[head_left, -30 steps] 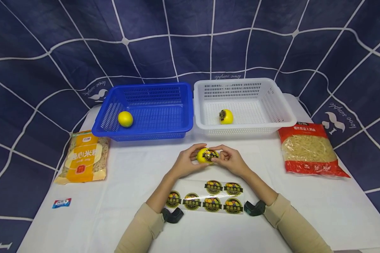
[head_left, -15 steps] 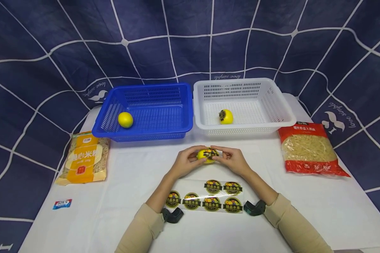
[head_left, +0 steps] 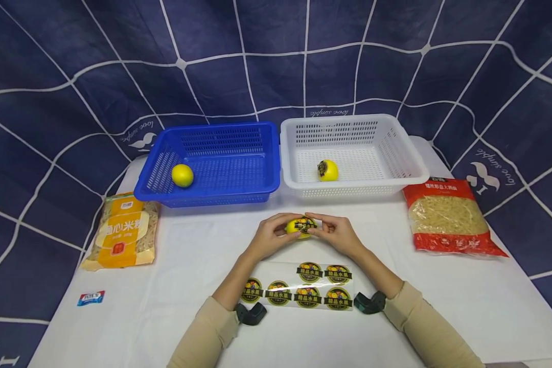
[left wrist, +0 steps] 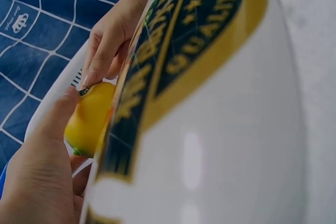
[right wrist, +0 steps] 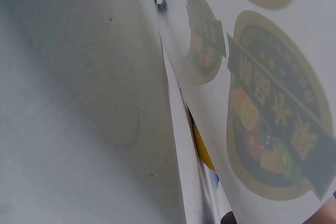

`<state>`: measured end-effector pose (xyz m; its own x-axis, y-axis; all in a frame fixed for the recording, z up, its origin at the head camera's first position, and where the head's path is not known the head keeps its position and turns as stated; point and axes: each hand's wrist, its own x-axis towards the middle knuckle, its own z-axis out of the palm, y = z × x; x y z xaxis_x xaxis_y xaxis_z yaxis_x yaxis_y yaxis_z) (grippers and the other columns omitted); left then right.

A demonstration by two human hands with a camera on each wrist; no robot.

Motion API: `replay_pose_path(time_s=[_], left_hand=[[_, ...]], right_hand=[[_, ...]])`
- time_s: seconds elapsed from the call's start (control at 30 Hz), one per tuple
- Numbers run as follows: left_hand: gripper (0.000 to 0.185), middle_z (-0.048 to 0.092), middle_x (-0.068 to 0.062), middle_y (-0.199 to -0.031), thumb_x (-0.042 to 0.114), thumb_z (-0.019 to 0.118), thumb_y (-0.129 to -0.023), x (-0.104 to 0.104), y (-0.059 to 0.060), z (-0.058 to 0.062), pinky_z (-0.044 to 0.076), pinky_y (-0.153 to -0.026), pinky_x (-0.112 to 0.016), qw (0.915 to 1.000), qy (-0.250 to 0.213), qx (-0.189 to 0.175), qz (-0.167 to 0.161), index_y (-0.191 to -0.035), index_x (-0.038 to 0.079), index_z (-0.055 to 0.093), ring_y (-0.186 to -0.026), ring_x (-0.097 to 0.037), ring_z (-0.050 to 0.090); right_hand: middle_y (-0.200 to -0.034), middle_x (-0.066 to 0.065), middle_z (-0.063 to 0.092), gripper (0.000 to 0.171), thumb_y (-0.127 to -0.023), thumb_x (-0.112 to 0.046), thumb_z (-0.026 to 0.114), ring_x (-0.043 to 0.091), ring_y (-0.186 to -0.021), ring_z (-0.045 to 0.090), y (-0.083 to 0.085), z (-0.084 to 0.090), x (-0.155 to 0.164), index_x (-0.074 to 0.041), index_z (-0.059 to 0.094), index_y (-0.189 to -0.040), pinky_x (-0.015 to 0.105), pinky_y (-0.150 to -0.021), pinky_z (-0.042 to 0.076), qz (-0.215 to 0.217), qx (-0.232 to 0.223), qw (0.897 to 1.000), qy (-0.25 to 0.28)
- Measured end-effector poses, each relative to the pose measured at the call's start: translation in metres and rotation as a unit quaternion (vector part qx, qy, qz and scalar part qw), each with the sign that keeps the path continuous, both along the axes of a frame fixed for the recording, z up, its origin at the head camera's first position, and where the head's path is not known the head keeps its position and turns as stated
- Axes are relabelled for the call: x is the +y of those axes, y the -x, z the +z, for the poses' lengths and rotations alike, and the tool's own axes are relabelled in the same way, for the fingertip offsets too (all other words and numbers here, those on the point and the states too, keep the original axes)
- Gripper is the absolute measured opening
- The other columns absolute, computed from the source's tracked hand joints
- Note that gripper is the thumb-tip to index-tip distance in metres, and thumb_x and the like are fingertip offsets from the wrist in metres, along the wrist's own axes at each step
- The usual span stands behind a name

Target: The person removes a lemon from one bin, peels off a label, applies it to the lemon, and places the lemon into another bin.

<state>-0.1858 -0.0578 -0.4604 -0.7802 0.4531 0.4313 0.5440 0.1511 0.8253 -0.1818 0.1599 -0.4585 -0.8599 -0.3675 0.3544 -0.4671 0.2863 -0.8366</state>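
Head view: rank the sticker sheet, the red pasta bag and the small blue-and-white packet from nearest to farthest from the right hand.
From the right hand:
1. Sticker sheet, just below the hands, toward the person.
2. Red pasta bag, at the table's right edge.
3. Small blue-and-white packet, far left, near the front corner.

The white bench (head_left: 441,301) carries a blue basket (head_left: 211,191), white basket (head_left: 409,168) beside it, sticker sheet (head_left: 299,291) in front, and two pasta bags (head_left: 121,232) flanking.
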Motion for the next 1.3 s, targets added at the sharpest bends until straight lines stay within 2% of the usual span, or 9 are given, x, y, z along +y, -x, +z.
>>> replay_pose_path(time_s=[0.33, 0.47, 0.6, 0.67, 0.77, 0.93, 1.03, 1.2, 1.3], left_hand=[[0.038, 0.06, -0.017, -0.115, 0.003, 0.07, -0.081, 0.0, 0.001, -0.001, 0.054, -0.077, -0.03, 1.0, 0.002, -0.001, 0.002, -0.117, -0.003, 0.06, -0.103, -0.025, 0.059], [0.038, 0.061, -0.011, -0.115, 0.009, 0.07, -0.082, 0.0, 0.005, -0.011, 0.054, -0.078, -0.028, 0.9999, 0.001, -0.013, 0.005, -0.118, 0.002, 0.06, -0.103, -0.02, 0.059], [0.038, 0.06, -0.011, -0.115, 0.009, 0.07, -0.082, 0.0, 0.004, -0.01, 0.053, -0.079, -0.029, 0.9998, -0.002, -0.022, -0.001, -0.118, 0.001, 0.06, -0.104, -0.02, 0.059], [0.038, 0.06, -0.016, -0.114, 0.003, 0.07, -0.081, 0.0, 0.0, -0.001, 0.054, -0.079, -0.031, 0.9997, -0.003, -0.022, -0.004, -0.117, -0.003, 0.059, -0.103, -0.024, 0.059], [0.038, 0.06, -0.017, -0.114, 0.003, 0.07, -0.08, 0.0, 0.0, -0.001, 0.054, -0.079, -0.032, 0.9998, -0.006, -0.02, -0.007, -0.116, -0.004, 0.059, -0.103, -0.024, 0.059], [0.039, 0.059, -0.017, -0.114, 0.002, 0.071, -0.08, 0.001, 0.0, -0.001, 0.054, -0.079, -0.032, 0.9999, -0.001, -0.011, -0.008, -0.117, -0.004, 0.059, -0.104, -0.024, 0.058], [0.04, 0.059, -0.016, -0.116, 0.003, 0.07, -0.08, 0.001, 0.002, -0.004, 0.054, -0.079, -0.032, 0.9999, 0.013, 0.002, -0.003, -0.118, -0.002, 0.059, -0.104, -0.023, 0.057], [0.04, 0.057, -0.008, -0.119, 0.01, 0.07, -0.082, 0.001, 0.01, -0.023, 0.053, -0.08, -0.028, 0.9994, 0.032, 0.007, 0.005, -0.121, 0.008, 0.06, -0.106, -0.019, 0.055], [0.041, 0.057, -0.001, -0.119, 0.017, 0.07, -0.083, 0.0, 0.014, -0.03, 0.052, -0.08, -0.024, 0.9994, 0.033, -0.004, 0.006, -0.123, 0.015, 0.06, -0.106, -0.014, 0.054]], right_hand=[[-0.051, 0.005, 0.042, 0.038, -0.08, -0.004, 0.071, 0.008, -0.042, 0.029, 0.001, 0.001, 0.0, 0.0, 0.061, -0.117, 0.02, -0.038, 0.026, 0.005, -0.007, 1.0, 0.001], [-0.052, 0.006, 0.043, 0.039, -0.08, -0.005, 0.071, 0.009, -0.043, 0.031, 0.001, 0.001, 0.001, 0.0, 0.061, -0.118, 0.02, -0.039, 0.027, 0.006, -0.015, 1.0, 0.001], [-0.057, 0.007, 0.049, 0.038, -0.08, -0.005, 0.071, 0.008, -0.044, 0.035, 0.001, 0.001, 0.001, 0.001, 0.061, -0.117, 0.02, -0.042, 0.033, 0.004, -0.017, 1.0, 0.002], [-0.061, 0.008, 0.052, 0.038, -0.08, -0.004, 0.071, 0.008, -0.044, 0.038, 0.0, 0.002, 0.001, 0.001, 0.061, -0.116, 0.02, -0.044, 0.037, 0.0, -0.013, 1.0, 0.007], [-0.068, 0.01, 0.054, 0.038, -0.081, -0.001, 0.069, 0.007, -0.041, 0.036, 0.0, 0.006, 0.002, 0.002, 0.059, -0.117, 0.02, -0.041, 0.035, -0.012, -0.011, 0.999, 0.028], [-0.075, 0.012, 0.056, 0.038, -0.085, -0.003, 0.065, 0.005, -0.038, 0.026, 0.001, 0.013, 0.007, 0.001, 0.054, -0.122, 0.022, -0.032, 0.023, -0.075, -0.001, 0.995, 0.071], [-0.078, 0.013, 0.056, 0.039, -0.087, -0.004, 0.063, 0.004, -0.036, 0.026, 0.002, 0.017, 0.011, 0.001, 0.05, -0.123, 0.022, -0.031, 0.022, -0.125, 0.015, 0.987, 0.099], [-0.077, 0.013, 0.057, 0.039, -0.087, -0.002, 0.062, 0.003, -0.036, 0.041, 0.006, 0.025, 0.023, 0.003, 0.047, -0.123, 0.02, -0.032, 0.025, -0.209, 0.041, 0.964, 0.159], [-0.076, 0.011, 0.057, 0.039, -0.088, -0.004, 0.061, 0.001, -0.045, 0.052, 0.01, 0.029, 0.031, 0.003, 0.047, -0.123, 0.016, -0.035, 0.028, -0.266, 0.054, 0.946, 0.177]])
